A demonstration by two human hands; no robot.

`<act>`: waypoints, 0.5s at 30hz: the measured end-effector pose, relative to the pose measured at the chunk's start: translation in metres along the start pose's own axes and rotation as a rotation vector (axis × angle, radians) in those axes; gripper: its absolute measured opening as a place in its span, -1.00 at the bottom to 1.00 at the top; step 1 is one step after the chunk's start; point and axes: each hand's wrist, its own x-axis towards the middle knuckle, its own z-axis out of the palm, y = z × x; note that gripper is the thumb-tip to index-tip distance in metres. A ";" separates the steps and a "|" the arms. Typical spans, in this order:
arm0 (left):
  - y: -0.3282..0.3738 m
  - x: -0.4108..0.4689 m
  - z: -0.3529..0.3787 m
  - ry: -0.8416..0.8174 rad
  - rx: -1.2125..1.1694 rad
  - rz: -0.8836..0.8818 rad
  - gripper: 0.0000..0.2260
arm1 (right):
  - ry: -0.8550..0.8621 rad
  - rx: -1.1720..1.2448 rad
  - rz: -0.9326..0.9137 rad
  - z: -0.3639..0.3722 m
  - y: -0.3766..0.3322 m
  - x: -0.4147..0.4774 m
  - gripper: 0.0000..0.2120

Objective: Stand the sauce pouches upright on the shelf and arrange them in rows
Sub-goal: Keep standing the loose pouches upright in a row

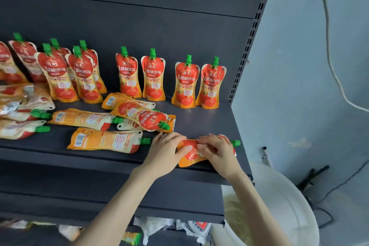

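Where the shelf (201,124) ended on the right, a sauce pouch (189,157) lay on its side along the front lip, its green cap pointing right. Bare shelf stood open behind it, up to a pair of upright pouches (184,86) at the back, while a heap of flat pouches (139,116) crowded the left. The left hand (165,152) clasped the pouch's base, thumb across it. The right hand (218,151) curled its fingers over the neck end.

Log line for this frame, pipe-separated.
left hand: holds pouch | right hand: holds pouch | pouch: lying at shelf front edge, cap right | other pouches: some upright, some flat
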 end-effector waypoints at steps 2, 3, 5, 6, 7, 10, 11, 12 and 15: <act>0.004 -0.006 -0.006 -0.026 -0.022 -0.072 -0.66 | 0.029 -0.003 0.067 0.002 -0.006 -0.004 -0.73; 0.005 -0.008 -0.009 -0.046 -0.064 -0.120 -0.66 | 0.056 -0.031 0.108 0.003 -0.010 -0.006 -0.69; 0.006 -0.010 -0.018 -0.071 -0.230 -0.231 -0.56 | 0.087 -0.070 0.206 0.007 -0.014 -0.008 -0.47; 0.007 -0.012 -0.023 -0.086 -0.324 -0.290 -0.49 | 0.092 -0.054 0.231 0.009 -0.016 -0.008 -0.35; 0.005 -0.015 -0.026 -0.098 -0.406 -0.342 -0.45 | 0.089 0.005 0.236 0.012 -0.016 -0.008 -0.26; -0.006 -0.025 -0.031 -0.036 -0.590 -0.372 -0.55 | 0.064 0.230 0.241 0.019 -0.028 -0.008 -0.06; -0.009 -0.029 -0.031 0.001 -0.639 -0.366 -0.56 | 0.072 0.267 0.253 0.022 -0.032 -0.009 -0.01; -0.012 -0.033 -0.031 0.039 -0.678 -0.352 -0.55 | 0.092 0.306 0.270 0.025 -0.035 -0.009 0.00; -0.024 -0.039 -0.032 0.132 -0.765 -0.304 -0.57 | 0.178 0.458 0.366 0.037 -0.038 -0.004 0.06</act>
